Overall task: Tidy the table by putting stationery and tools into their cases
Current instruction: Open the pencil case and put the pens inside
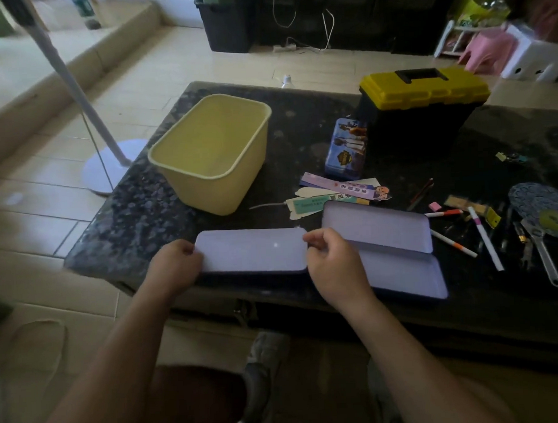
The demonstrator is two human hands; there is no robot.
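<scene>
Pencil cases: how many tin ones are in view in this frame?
3. A lavender case gripped between left hand and right hand at the near edge; an open case right of it; a blue printed case beside the toolbox. None seems hidden.

The tub (206, 195) stands behind the closed case (252, 251) — open case (398, 270) just right, toolbox (423, 109) behind that.

Dim foreground; bright floor; soft, edge-warped picture.
</scene>
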